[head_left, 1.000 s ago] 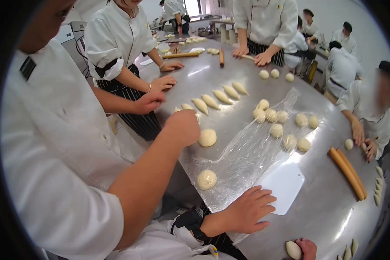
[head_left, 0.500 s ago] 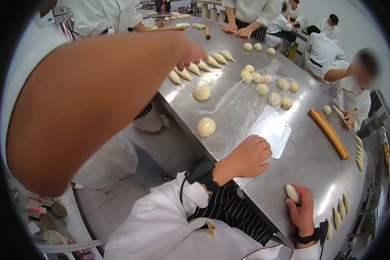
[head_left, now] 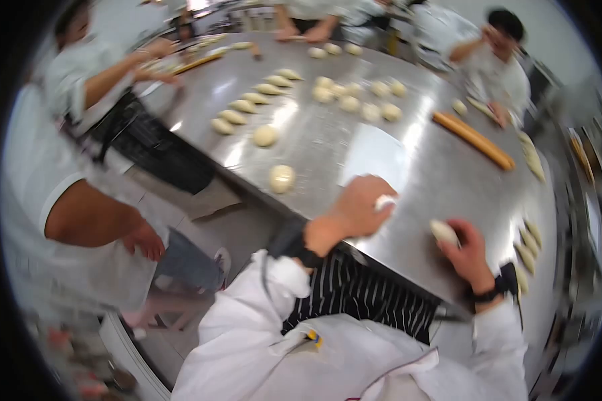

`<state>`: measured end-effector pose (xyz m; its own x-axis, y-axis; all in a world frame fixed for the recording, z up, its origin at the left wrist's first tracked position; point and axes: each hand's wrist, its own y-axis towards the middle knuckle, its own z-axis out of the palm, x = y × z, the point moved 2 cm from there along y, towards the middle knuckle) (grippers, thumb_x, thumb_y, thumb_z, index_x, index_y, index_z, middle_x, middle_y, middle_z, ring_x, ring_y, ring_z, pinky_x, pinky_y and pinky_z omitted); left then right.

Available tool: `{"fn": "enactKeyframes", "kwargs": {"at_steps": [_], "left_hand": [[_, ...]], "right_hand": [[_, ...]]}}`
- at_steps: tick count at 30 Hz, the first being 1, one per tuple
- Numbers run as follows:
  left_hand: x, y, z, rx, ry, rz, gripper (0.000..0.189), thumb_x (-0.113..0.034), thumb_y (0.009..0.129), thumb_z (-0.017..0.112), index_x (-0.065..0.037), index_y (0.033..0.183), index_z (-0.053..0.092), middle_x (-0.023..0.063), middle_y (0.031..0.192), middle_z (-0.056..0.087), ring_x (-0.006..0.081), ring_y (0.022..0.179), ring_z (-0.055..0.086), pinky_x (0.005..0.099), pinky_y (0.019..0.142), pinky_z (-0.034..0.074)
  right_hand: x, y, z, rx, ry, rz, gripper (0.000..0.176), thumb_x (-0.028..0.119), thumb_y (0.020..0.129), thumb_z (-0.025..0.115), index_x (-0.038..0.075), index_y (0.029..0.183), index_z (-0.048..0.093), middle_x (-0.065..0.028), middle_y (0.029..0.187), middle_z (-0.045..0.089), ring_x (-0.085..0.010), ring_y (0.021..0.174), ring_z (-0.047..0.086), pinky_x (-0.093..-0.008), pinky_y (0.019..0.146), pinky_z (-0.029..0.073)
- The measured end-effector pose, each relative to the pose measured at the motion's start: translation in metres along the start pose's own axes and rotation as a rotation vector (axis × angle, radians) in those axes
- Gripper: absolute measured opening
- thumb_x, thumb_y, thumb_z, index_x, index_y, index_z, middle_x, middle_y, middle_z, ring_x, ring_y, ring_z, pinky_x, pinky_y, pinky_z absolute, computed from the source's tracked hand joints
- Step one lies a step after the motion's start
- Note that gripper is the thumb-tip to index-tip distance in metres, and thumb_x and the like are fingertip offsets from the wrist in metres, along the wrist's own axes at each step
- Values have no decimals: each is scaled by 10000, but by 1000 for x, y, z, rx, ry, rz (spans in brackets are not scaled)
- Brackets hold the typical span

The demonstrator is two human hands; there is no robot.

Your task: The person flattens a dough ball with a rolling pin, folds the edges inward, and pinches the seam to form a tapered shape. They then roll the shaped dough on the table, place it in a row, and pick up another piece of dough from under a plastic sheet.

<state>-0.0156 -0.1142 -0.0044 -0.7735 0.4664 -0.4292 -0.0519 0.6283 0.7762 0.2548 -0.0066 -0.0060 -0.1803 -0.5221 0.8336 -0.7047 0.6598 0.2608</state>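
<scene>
Right hand (head_left: 469,252) holds a dough piece (head_left: 443,231) between thumb and fingers near the steel table's (head_left: 411,257) front edge. Left hand (head_left: 356,208), apart from that dough, is curled around a blurred white wad (head_left: 385,202) by the white board (head_left: 374,155); dough balls (head_left: 350,103) lie beyond.

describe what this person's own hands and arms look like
The left hand and right hand are gloveless, below white sleeves. Each wrist has a black band with a dark block and thin cable; the left side is blurred.
</scene>
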Motion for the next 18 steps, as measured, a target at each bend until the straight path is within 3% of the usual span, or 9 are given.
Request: {"fn": "enactKeyframes", "kwargs": {"at_steps": [3, 5, 8, 10, 11, 13, 14, 17, 18], "left_hand": [[-38, 26, -1, 306, -164, -254, 627, -107, 774, 736, -53, 1347, 487, 141, 1227, 571, 256, 1048, 599, 359, 864, 512], [-58, 49, 6, 465, -193, -236, 803, -125, 751, 774, -43, 1440, 370, 172, 1358, 488, 273, 1173, 546, 384, 914, 498], [-66, 76, 35, 548, -215, -138, 829, -125, 757, 769, -37, 1456, 334, 181, 1323, 527, 278, 1126, 589, 375, 886, 512], [-59, 86, 62, 723, -268, -258, 688, -118, 781, 747, -21, 1388, 438, 188, 1237, 592, 271, 1047, 639, 352, 843, 527], [-51, 90, 73, 731, -269, -251, 688, -118, 781, 747, -21, 1388, 438, 188, 1237, 592, 271, 1047, 639, 352, 843, 527], [-38, 98, 93, 783, -175, -314, 484, -100, 811, 712, -7, 1261, 561, 188, 1172, 631, 270, 960, 672, 332, 792, 539], [-35, 100, 98, 806, -108, -304, 356, -108, 819, 690, -10, 1157, 631, 177, 1144, 637, 280, 998, 648, 347, 843, 517], [-17, 90, 110, 794, 166, -80, 414, -123, 797, 683, -4, 1187, 614, 172, 1144, 622, 313, 1069, 594, 362, 930, 472], [-10, 84, 110, 713, 101, -61, 453, -138, 774, 678, 6, 1197, 607, 176, 1169, 597, 341, 1139, 534, 387, 991, 426]], "right_hand": [[19, 15, -10, 28, 361, 36, 553, 25, 807, 751, 8, 1299, 500, -87, 1127, 638, -157, 1036, 609, -298, 919, 501], [39, 21, -21, 7, 238, 37, 564, 58, 804, 763, 8, 1303, 506, -99, 1089, 674, -144, 991, 630, -280, 876, 506], [52, 27, -30, 22, 111, 0, 573, 87, 794, 774, 23, 1302, 516, -98, 1097, 687, -163, 982, 646, -301, 885, 508], [46, 32, -32, 78, 78, -1, 604, 100, 776, 787, 32, 1312, 517, -111, 1143, 675, -211, 1017, 651, -330, 908, 507], [43, 33, -35, 68, 79, 2, 604, 100, 776, 787, 32, 1312, 517, -111, 1143, 675, -211, 1017, 651, -330, 908, 507], [35, 33, -44, 8, -46, -29, 615, 114, 760, 797, 40, 1306, 524, -122, 1148, 655, -249, 1061, 626, -358, 930, 499], [27, 32, -47, -6, -47, -22, 615, 114, 760, 797, 40, 1306, 524, -122, 1148, 655, -249, 1061, 626, -358, 930, 499], [-8, 25, -47, -60, -226, 58, 616, 144, 745, 809, 47, 1290, 540, -133, 1120, 637, -284, 1069, 597, -381, 940, 488], [-17, 23, -45, -95, -353, -29, 613, 152, 747, 812, 45, 1287, 542, -123, 1146, 619, -282, 1076, 591, -365, 935, 490]]}}
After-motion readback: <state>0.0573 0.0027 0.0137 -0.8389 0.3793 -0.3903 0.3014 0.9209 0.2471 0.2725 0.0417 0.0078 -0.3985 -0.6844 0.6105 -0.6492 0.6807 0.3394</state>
